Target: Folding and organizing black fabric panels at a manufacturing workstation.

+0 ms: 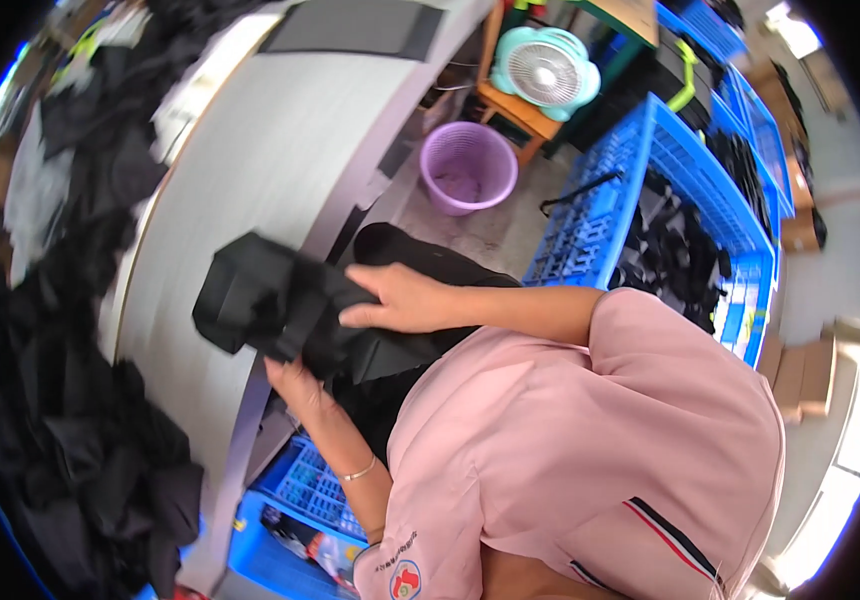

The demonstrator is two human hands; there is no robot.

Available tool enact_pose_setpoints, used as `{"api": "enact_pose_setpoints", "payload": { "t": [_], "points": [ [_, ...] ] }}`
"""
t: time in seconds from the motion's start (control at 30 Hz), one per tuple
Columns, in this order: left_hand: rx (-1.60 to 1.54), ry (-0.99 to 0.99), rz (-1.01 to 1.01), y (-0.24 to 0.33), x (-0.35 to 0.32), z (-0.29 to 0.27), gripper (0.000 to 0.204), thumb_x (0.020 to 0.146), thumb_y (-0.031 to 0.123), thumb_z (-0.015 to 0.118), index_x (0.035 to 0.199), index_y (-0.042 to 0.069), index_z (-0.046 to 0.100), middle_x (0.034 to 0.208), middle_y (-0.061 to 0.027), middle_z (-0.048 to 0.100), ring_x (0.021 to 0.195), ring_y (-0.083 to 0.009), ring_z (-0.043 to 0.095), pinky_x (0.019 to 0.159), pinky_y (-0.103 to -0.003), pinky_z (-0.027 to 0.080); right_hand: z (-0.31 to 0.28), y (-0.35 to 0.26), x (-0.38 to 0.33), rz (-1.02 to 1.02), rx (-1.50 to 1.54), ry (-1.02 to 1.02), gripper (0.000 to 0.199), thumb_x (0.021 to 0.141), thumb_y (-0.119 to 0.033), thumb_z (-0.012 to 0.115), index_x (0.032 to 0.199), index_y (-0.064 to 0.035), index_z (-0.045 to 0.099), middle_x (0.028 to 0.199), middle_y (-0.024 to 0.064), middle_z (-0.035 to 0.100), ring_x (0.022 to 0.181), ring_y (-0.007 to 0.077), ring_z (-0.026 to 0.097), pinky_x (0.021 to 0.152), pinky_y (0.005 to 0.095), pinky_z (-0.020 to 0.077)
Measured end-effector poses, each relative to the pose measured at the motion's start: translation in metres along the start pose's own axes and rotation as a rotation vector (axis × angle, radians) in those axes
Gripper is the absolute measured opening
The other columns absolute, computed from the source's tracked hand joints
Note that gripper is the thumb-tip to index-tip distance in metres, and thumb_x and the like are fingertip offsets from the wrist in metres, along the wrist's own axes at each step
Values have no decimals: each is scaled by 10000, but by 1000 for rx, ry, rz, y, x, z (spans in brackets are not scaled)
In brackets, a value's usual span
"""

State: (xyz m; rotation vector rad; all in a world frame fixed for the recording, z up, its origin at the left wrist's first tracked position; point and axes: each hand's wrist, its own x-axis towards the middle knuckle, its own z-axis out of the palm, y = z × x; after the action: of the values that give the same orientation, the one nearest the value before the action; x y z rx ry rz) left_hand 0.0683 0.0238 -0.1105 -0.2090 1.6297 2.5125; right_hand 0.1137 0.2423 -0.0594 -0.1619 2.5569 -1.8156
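A folded black fabric piece [260,295], boxy at its far end, hangs over the table's edge and my lap. My left hand [298,388], with a thin bracelet on its wrist, grips its lower edge; the fingers are partly hidden under the cloth. From the right, my right hand [402,298] reaches across and holds the near part of the same piece, thumb and forefinger on either side of a fold. Motion blurs the fabric a little, so its exact kind cannot be told.
The pale table [240,150] bears a dark flat sheet [350,28] at its far end. Black cloth [80,470] is heaped along the left. A purple basket [468,165], a fan [547,72] on a wooden chair and a blue crate [590,215] of black pieces stand right; another blue crate [285,575] sits below.
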Motion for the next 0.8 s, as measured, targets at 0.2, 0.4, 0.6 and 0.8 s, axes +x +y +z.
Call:
{"api": "enact_pose_setpoints", "payload": {
  "t": [0.2,0.4,0.6,0.8],
  "points": [
    [-156,57,-77,30,-17,20,431,927,36,646,1336,-27,526,1280,-194,606,1118,-312,634,973,-449,538,-65,12,-64,489,339,-213,167,974,-176,586,1007,-17,623,590,49,600,382,84,482,386,257,379],
    [58,106,-45,36,-8,62,341,966,78,520,1283,-45,544,1250,-182,621,1077,-309,649,908,-456,570,-60,0,-94,254,703,180,460,860,-256,754,1234,-35,603,942,40,692,889,135,622,707,297,509],
    [62,-428,-258,-4,-50,139,537,989,228,621,1425,-5,412,1397,-151,520,1209,-255,578,998,-421,510,-87,44,-123,415,1111,707,409,790,29,760,1167,-101,672,1068,4,700,1020,179,645,934,395,532],
    [222,-368,-238,-6,-46,122,492,1017,247,559,1420,-6,431,1405,-189,515,1216,-293,585,961,-386,527,-200,147,-252,344,920,1425,329,820,-24,703,1144,-78,674,1142,78,678,1037,249,654,942,413,526]
  ]
}}
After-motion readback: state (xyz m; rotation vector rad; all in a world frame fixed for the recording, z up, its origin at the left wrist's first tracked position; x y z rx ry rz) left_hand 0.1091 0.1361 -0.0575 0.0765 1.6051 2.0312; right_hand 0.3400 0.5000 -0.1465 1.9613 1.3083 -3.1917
